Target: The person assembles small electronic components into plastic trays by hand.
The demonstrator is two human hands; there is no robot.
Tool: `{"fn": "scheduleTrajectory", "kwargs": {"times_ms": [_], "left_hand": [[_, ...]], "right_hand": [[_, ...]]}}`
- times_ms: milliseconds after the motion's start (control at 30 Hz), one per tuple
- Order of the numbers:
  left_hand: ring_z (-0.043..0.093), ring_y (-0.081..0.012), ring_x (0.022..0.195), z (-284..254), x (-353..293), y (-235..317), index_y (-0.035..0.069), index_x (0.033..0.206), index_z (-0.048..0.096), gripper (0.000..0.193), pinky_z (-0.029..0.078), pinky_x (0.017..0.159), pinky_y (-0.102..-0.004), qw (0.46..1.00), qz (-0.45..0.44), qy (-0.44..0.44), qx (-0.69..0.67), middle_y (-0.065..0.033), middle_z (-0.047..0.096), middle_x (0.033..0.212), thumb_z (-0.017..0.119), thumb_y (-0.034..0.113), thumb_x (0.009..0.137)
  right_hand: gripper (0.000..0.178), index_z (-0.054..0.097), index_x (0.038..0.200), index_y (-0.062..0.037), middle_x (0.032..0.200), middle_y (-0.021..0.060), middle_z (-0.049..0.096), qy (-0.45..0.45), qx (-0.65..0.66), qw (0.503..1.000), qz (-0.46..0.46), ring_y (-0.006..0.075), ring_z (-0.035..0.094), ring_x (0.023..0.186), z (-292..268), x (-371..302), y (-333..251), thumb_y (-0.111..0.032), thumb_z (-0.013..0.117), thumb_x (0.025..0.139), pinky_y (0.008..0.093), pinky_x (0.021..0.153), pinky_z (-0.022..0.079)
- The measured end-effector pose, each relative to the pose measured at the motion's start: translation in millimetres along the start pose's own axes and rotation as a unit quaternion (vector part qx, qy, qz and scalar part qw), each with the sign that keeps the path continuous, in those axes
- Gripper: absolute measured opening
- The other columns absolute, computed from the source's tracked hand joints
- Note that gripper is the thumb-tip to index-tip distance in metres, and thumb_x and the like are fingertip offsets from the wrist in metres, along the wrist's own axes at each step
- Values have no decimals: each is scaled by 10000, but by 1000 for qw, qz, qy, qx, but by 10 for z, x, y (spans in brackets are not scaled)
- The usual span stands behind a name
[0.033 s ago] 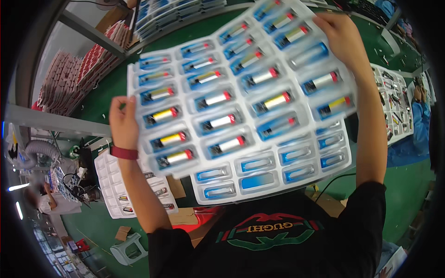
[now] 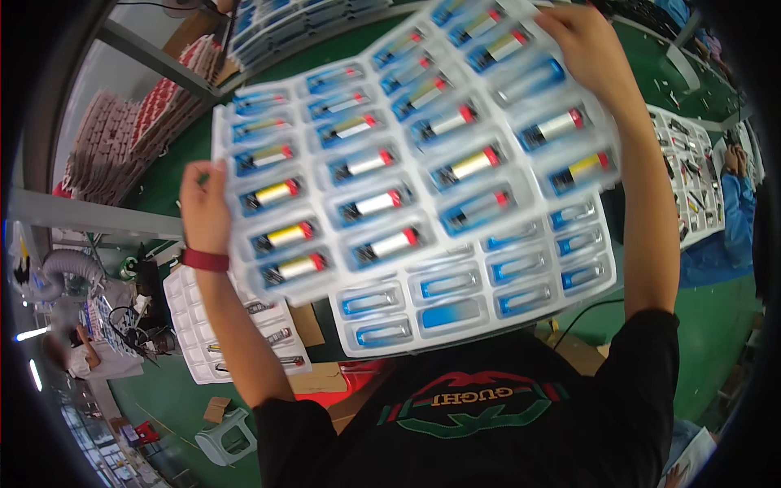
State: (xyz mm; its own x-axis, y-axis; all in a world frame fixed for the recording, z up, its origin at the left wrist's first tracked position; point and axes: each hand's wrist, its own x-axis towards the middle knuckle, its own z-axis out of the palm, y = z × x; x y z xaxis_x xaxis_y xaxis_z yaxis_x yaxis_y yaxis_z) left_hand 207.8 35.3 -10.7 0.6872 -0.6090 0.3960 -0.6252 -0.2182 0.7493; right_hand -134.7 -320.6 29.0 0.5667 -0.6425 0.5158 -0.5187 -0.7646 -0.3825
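Observation:
A large white blister tray (image 2: 319, 203) is held up at a tilt between my two hands. Its pockets show blue backing and small items with red ends, white or yellow bodies and dark tips; their exact kind is blurred. My left hand (image 2: 205, 213), with a dark red wristband, closes on the left edge. At the far right corner, my right hand (image 2: 590, 57) grips the rim with its fingers partly hidden. One pocket near it shows only blue and clear plastic. Underneath, partly covered, lies a second white tray (image 2: 411, 313) whose visible pockets show blue backing without such items.
Another white tray (image 2: 183, 301) with a few items lies at the left, beside my forearm. Stacked blue-and-white trays (image 2: 301, 32) stand beyond. Red-and-white stacks (image 2: 106, 146) sit behind a metal beam (image 2: 98, 210). A person in blue (image 2: 736, 195) is at the right by a parts-filled tray (image 2: 691, 171).
Both my hands and the held tray have shifted slightly to the left. The tray beneath stays in about the same place.

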Motion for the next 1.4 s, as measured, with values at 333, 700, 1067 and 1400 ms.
{"fn": "scheduleTrajectory", "kwargs": {"times_ms": [333,700,1067,1400], "left_hand": [[519,-100,796,-905,1554,-628,16,920,620,302,418,751,-236,983,30,-9,181,-40,614,828,627,318,914],[609,-318,1009,-1768,2486,-1407,60,1063,616,415,436,905,-352,925,28,-47,375,-193,648,1051,554,444,917],[606,-349,990,-1792,2448,-2248,60,1032,550,372,450,854,-403,914,-1,-5,405,-186,633,1035,547,416,923],[599,-434,911,-1404,2262,-2612,111,995,506,348,453,746,-491,869,-74,39,488,-197,631,963,510,454,930]], "right_hand": [[249,697,807,31,843,281,645,63,29,997,-29,408,653,831,673,1188,-814,-206,621,808,440,762,508],[249,681,981,25,1064,262,645,59,64,994,66,359,635,1021,2101,1749,-1416,-142,613,809,403,863,519],[251,692,1008,-10,1077,227,654,-116,134,967,181,380,627,1031,2763,1579,-1908,-177,608,840,418,860,522],[238,684,1014,-46,1060,232,655,-111,211,954,182,406,623,1015,3343,1328,-2056,-196,563,874,461,862,512]]}}
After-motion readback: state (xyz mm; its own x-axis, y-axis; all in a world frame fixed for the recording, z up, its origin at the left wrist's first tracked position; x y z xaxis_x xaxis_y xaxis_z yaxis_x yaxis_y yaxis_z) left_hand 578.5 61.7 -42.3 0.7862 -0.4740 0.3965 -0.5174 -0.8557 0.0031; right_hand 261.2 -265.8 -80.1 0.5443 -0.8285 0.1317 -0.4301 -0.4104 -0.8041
